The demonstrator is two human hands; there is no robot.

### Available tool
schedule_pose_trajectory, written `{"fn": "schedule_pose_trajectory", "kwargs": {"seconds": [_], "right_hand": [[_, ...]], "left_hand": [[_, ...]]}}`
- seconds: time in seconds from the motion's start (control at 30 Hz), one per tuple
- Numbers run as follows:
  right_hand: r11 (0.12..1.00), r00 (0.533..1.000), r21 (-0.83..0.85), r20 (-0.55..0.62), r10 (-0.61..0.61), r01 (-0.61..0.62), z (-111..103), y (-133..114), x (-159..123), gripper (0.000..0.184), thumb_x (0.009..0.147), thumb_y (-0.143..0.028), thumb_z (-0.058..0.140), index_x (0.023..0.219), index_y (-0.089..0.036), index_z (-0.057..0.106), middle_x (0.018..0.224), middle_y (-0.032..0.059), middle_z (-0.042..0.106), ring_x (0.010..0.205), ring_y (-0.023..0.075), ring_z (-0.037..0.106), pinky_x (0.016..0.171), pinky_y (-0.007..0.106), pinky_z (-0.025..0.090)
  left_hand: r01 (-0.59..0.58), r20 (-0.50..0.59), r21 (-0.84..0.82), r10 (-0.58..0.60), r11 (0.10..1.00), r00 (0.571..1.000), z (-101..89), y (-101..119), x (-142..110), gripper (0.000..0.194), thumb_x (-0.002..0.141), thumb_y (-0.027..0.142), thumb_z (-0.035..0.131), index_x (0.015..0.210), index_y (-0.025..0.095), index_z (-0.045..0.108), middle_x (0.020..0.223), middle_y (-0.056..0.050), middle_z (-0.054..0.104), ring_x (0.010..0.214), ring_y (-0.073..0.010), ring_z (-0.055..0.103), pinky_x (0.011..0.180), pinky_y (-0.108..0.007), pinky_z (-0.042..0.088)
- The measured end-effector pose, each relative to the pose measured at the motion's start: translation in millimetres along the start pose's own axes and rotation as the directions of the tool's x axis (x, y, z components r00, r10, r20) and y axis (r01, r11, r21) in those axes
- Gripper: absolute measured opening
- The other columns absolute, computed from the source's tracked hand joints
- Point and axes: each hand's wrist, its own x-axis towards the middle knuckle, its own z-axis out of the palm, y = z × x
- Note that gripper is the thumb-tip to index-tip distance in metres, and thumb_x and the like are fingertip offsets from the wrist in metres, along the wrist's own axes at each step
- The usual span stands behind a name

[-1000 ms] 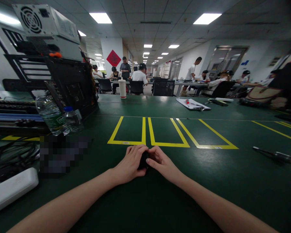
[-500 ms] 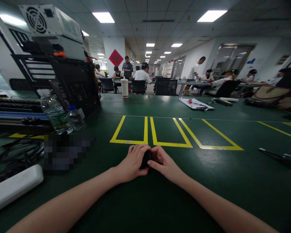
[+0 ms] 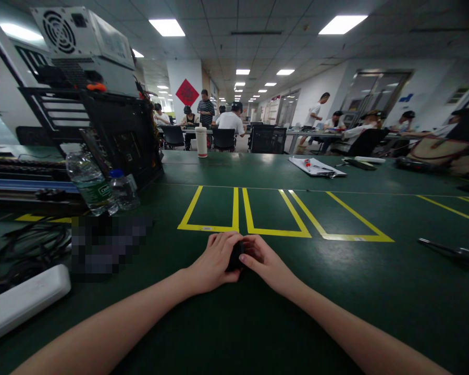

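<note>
Between my two hands is a small black object, rounded at its edge; most of it is hidden by fingers, so its kind does not show. My left hand wraps over it from the left, fingers on top and thumb low at the near side. From the right, my right hand presses its thumb against the object's side, with the other fingers curled behind it. Both hands rest low over the green tabletop, just on the near side of the yellow tape outlines.
At left stand a computer case, a large water bottle, a smaller bottle, black cables and a white power strip. A cup and clipboard lie farther back. A dark pen-like tool is at right.
My hands and the black object keep almost the same position. In the background, a standing person at right has straightened up slightly.
</note>
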Motion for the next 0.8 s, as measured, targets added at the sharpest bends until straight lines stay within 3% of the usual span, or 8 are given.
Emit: {"fn": "schedule_pose_trajectory", "kwargs": {"seconds": [0.23, 0.4, 0.67, 0.8], "right_hand": [[0.998, 0.998, 0.016, 0.036, -0.059, 0.059, -0.5, 2.8, 0.1, 0.020, 0.077, -0.025, 0.056, 0.092, -0.022, 0.045, 0.094, 0.0005, 0.053, 0.091, 0.0159, 0.053, 0.082, 0.034, 0.043], [0.999, 0.999, 0.027, 0.019, -0.032, 0.031, -0.2, 1.6, -1.1, 0.014, 0.080, -0.026, 0.051, 0.092, -0.022, 0.046, 0.093, 0.0005, 0.053, 0.089, 0.0160, 0.054, 0.078, 0.033, 0.046], [1.000, 1.000, -0.003, -0.013, -0.012, 0.012, 0.1, -0.7, -2.0, 0.025, 0.080, -0.022, 0.050, 0.105, -0.023, 0.044, 0.105, 0.0026, 0.051, 0.101, 0.0171, 0.050, 0.088, 0.036, 0.042], [1.000, 1.000, -0.023, 0.013, -0.007, 0.007, -0.3, -3.6, -3.8, 0.019, 0.079, -0.022, 0.052, 0.098, -0.022, 0.046, 0.102, 0.0019, 0.052, 0.100, 0.0177, 0.051, 0.086, 0.036, 0.043]], "left_hand": [[-0.008, -0.002, 0.019, 0.008, 1.000, 1.000, 1.3, -0.6, -0.7, 0.064, 0.071, 0.019, 0.058, 0.123, 0.019, 0.022, 0.121, -0.010, 0.040, 0.113, -0.0250, 0.037, 0.094, -0.043, 0.029], [-0.013, 0.004, 0.014, 0.013, 1.000, 1.000, -1.4, 1.5, 0.0, 0.061, 0.073, 0.020, 0.057, 0.123, 0.019, 0.023, 0.121, -0.010, 0.041, 0.113, -0.0245, 0.037, 0.094, -0.042, 0.030], [0.003, 0.002, -0.016, -0.003, 1.000, 1.000, -3.3, 2.1, 0.1, 0.063, 0.072, 0.021, 0.058, 0.124, 0.022, 0.021, 0.121, -0.009, 0.041, 0.112, -0.0254, 0.039, 0.093, -0.044, 0.031], [0.001, -0.002, -0.007, -0.001, 1.000, 1.000, -2.5, 1.9, 0.2, 0.065, 0.072, 0.020, 0.058, 0.124, 0.022, 0.021, 0.121, -0.009, 0.041, 0.112, -0.0253, 0.039, 0.094, -0.044, 0.030]]}}
